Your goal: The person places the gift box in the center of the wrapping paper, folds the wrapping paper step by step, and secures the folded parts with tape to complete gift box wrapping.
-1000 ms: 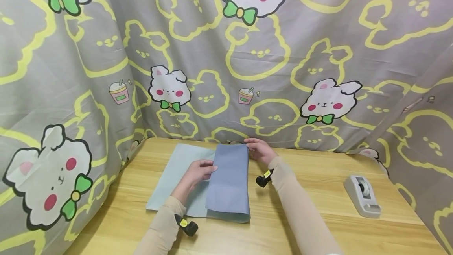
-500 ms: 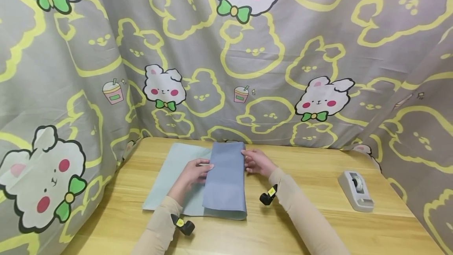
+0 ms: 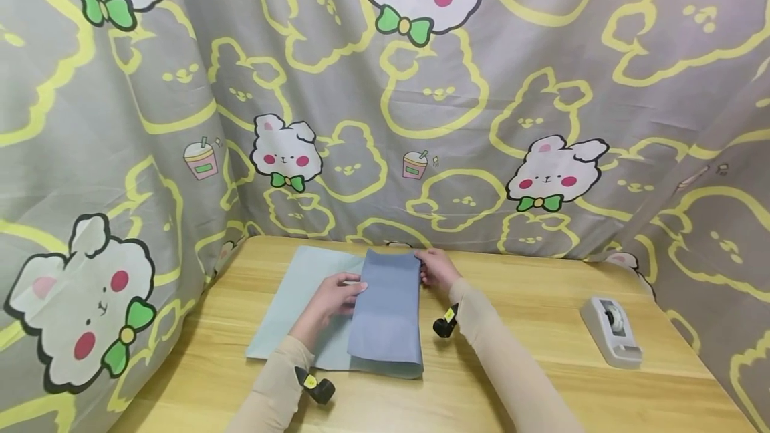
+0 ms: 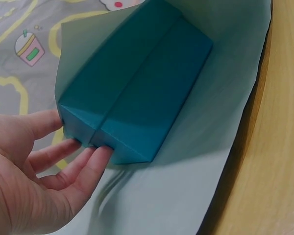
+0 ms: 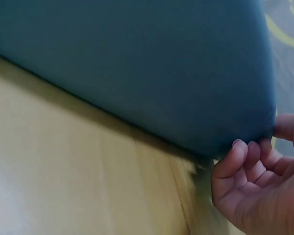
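Note:
A large sheet of paper (image 3: 289, 306), pale green-blue on the face lying up, spreads across the wooden table. Its right part folds over as a greyish-blue flap (image 3: 388, 316). Beneath that flap sits a teal box (image 4: 137, 93) with a lengthwise seam, seen in the left wrist view and hidden in the head view. My left hand (image 3: 334, 296) grips the box's near end, thumb at the flap's edge and fingers curled against the end face. At the fold's far right corner, my right hand (image 3: 439, 268) pinches the paper (image 5: 152, 63) between thumb and fingers.
A grey tape dispenser (image 3: 610, 331) with a roll of tape stands on the right of the table (image 3: 523, 326). A patterned curtain (image 3: 355, 99) hangs behind and along both sides of the table.
My right hand slid from the flap's far corner down along its right edge, then back up to the corner. The flap's far edge now dips slightly. My left hand keeps its hold.

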`<action>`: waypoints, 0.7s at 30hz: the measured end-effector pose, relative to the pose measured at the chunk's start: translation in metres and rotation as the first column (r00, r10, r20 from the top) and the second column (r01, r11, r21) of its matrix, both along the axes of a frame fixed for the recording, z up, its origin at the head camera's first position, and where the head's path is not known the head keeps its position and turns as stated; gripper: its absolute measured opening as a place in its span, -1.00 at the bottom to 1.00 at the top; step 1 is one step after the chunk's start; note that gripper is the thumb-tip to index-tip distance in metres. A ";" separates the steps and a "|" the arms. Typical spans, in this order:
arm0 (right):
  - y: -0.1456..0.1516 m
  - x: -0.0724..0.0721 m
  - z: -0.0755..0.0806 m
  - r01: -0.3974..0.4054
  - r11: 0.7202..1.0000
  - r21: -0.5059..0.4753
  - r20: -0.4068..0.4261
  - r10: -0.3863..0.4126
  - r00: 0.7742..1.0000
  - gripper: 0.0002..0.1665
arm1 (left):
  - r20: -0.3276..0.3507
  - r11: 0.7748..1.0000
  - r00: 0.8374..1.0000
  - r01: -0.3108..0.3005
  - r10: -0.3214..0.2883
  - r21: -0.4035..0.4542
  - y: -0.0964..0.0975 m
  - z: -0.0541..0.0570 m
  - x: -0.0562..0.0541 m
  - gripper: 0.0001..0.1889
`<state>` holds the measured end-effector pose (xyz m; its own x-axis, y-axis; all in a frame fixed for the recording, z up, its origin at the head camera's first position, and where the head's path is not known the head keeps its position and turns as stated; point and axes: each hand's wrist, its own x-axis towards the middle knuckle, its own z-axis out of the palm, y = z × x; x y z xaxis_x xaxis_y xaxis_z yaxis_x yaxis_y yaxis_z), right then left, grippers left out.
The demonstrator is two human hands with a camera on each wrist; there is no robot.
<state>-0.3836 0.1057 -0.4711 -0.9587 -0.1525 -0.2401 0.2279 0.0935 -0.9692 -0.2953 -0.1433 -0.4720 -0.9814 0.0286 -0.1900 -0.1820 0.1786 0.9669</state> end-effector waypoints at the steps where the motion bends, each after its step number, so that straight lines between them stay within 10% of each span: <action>1: 0.002 -0.001 0.000 0.004 1.000 -0.001 -0.007 -0.004 1.000 -0.73 | 0.004 1.000 1.000 0.002 -0.002 0.003 0.001 0.000 0.000 -0.50; 8: 0.005 0.020 -0.002 -0.039 0.999 -0.027 -0.013 0.039 0.999 -0.66 | 0.016 1.000 1.000 0.010 -0.010 0.001 0.003 -0.001 0.000 -0.49; 21: 0.006 0.124 -0.006 -0.214 0.976 0.051 -0.037 0.216 0.976 -0.56 | 0.021 1.000 1.000 0.017 -0.016 -0.021 0.001 0.003 0.002 -0.49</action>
<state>-0.2599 0.1118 -0.4773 -0.9142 -0.3453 -0.2123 0.1571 0.1810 -0.9709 -0.2938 -0.1423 -0.4694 -0.9766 0.0406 -0.2111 -0.1989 0.2022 0.9589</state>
